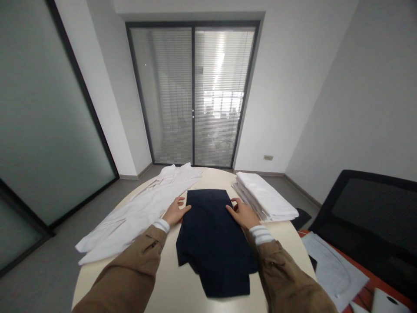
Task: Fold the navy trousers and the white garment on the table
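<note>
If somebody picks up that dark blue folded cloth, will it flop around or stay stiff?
The dark blue folded garment will probably flop: its lower edges lie in soft, uneven folds. It looks fairly light, lying thin and flat. Pushed, it may slide on the smooth table.

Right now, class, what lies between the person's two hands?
A dark navy garment lies between the left hand and right hand, as the head view shows.
</note>
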Demonstrator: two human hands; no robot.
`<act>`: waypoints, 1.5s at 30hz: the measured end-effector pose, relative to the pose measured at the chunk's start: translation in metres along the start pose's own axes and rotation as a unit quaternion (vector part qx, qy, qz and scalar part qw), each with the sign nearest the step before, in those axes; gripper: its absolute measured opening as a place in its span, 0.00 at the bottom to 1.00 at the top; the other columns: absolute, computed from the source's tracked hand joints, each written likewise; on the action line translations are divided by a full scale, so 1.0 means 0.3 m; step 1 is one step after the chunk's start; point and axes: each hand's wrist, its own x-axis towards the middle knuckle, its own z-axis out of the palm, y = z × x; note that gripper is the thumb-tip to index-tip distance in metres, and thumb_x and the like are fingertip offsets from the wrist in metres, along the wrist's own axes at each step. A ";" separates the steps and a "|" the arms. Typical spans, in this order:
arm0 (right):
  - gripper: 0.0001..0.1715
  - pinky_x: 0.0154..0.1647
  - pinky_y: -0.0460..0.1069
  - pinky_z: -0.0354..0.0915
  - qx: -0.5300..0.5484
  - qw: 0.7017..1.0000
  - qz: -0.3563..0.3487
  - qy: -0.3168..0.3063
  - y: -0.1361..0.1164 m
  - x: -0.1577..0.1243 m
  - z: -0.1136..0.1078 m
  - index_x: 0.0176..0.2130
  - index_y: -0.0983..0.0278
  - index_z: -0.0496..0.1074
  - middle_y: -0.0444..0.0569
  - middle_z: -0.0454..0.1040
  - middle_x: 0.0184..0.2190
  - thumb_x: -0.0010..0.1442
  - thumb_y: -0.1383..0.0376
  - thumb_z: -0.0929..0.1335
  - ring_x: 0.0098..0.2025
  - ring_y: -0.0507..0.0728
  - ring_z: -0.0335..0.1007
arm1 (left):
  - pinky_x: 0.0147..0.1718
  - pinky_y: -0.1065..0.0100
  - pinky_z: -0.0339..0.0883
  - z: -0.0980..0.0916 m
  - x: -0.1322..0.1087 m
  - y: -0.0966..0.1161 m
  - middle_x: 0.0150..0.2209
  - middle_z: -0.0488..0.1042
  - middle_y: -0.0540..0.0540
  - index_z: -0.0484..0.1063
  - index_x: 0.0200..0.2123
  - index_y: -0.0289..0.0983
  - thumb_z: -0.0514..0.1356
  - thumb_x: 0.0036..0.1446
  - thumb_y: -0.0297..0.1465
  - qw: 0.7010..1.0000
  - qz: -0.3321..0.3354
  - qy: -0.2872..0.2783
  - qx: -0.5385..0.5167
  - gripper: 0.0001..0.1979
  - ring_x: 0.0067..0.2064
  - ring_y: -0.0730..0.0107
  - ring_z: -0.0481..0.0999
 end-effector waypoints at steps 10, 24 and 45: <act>0.22 0.40 0.50 0.65 0.040 0.999 -0.011 -0.032 0.058 0.018 0.053 0.52 0.59 0.74 0.48 0.76 0.35 0.60 0.56 0.67 0.35 0.56 0.73 | 0.49 0.56 0.71 0.014 -0.033 0.002 0.48 0.77 0.33 0.60 0.60 0.30 0.73 0.44 0.38 0.989 0.038 -0.059 -0.130 0.44 0.48 0.53 0.79; 0.37 0.31 0.50 0.66 0.118 0.968 -0.059 -0.214 0.007 -0.038 -0.028 0.61 0.59 0.69 0.45 0.74 0.26 0.55 0.49 0.71 0.25 0.54 0.67 | 0.25 0.63 0.68 -0.123 -0.171 0.051 0.18 0.74 0.51 0.50 0.70 0.33 0.69 0.45 0.46 0.923 -0.008 -0.264 0.278 0.54 0.18 0.60 0.74; 0.68 0.69 0.58 0.51 0.246 0.874 -0.078 -0.413 -0.016 -0.093 -0.073 0.69 0.56 0.52 0.51 0.57 0.68 0.37 0.57 0.82 0.67 0.64 0.55 | 0.42 0.63 0.68 -0.093 -0.255 0.041 0.39 0.80 0.45 0.62 0.65 0.43 0.68 0.47 0.49 0.929 0.191 -0.184 0.257 0.43 0.40 0.55 0.79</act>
